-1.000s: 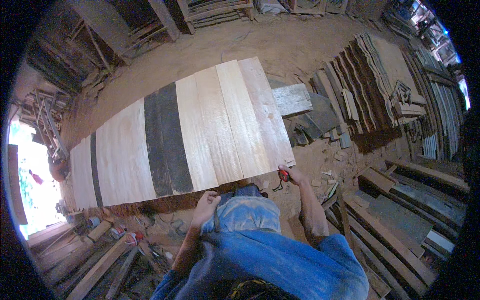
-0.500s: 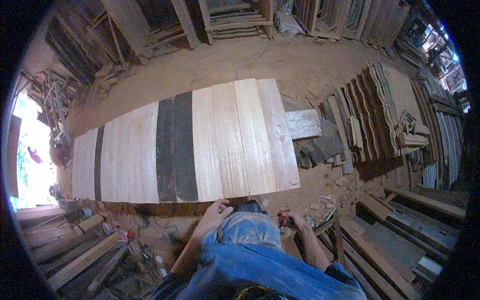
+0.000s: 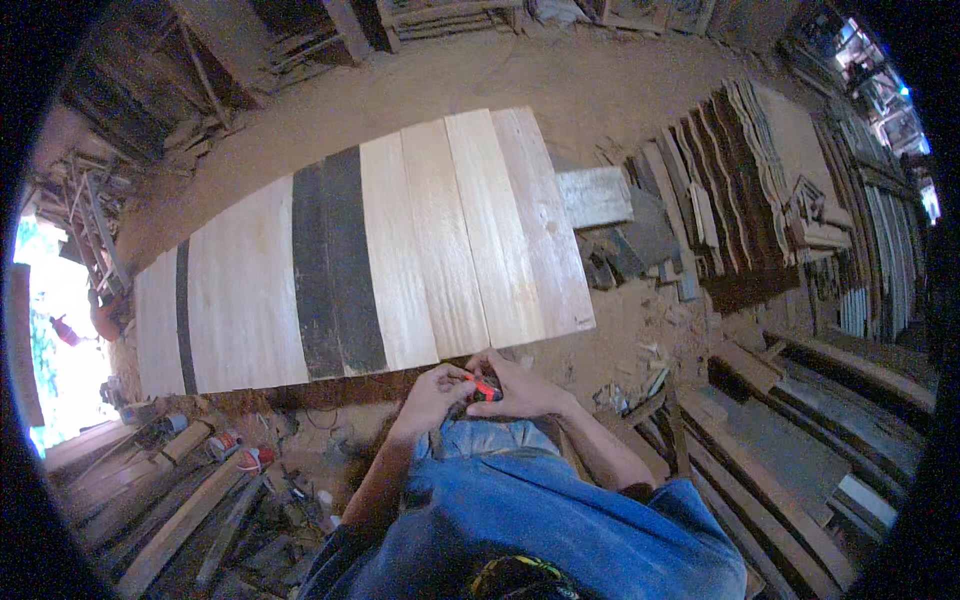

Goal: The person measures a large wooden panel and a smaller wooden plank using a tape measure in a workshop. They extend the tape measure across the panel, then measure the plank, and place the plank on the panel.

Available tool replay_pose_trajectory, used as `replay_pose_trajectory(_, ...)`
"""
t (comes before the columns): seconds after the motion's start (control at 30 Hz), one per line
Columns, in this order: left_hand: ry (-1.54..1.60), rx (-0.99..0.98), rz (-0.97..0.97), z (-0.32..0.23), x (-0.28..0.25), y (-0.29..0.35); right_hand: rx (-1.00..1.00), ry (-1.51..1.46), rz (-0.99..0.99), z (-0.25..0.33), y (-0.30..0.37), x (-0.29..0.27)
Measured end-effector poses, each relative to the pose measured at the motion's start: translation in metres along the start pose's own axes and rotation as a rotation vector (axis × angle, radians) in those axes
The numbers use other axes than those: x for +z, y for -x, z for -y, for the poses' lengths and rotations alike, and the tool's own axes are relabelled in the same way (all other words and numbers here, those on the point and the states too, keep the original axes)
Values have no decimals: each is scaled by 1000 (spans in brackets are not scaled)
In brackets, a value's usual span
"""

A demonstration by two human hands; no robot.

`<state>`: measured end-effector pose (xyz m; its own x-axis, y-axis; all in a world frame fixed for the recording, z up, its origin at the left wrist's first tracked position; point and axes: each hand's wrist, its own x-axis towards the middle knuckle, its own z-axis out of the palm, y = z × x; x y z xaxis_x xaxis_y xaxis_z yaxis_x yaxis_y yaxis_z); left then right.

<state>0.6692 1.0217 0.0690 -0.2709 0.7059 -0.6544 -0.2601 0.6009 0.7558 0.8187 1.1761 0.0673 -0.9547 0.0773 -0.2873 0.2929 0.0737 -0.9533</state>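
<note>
Just in front of my body, my right hand (image 3: 523, 386) is closed around a small red-and-black case that looks like a tape measure (image 3: 486, 389). My left hand (image 3: 436, 400) meets it from the other side, thumb and fingertips pinched at the case's left end; what exactly they grip there is too small to make out. Beyond both hands lies a long row of boards (image 3: 420, 240) set edge to edge, mostly pale, with dark boards (image 3: 335, 265) among them. Its near edge runs just past my fingertips.
A short pale board (image 3: 594, 197) sticks out past the row's right end. Stacked rough-edged planks (image 3: 745, 180) stand at the right. Timbers (image 3: 790, 490) lie at the lower right, more beams (image 3: 190, 520) at the lower left beside a red-and-white round object (image 3: 256, 459). Sawdust covers the floor (image 3: 440, 75).
My right hand has brought the tape measure leftward and up in front of me. My left hand, empty before, now meets it there. The view has shifted, so the boards sit higher.
</note>
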Motion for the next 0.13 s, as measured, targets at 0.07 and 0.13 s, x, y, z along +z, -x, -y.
replay_pose_trajectory(0.07, -62, -66, 17, 12, -8, 3, -27, -30, 66, 1, -1, 0)
replay_pose_trajectory(0.13, -186, -64, 51, 24, -16, 3, -53, 38, 161, -2, 0, -1)
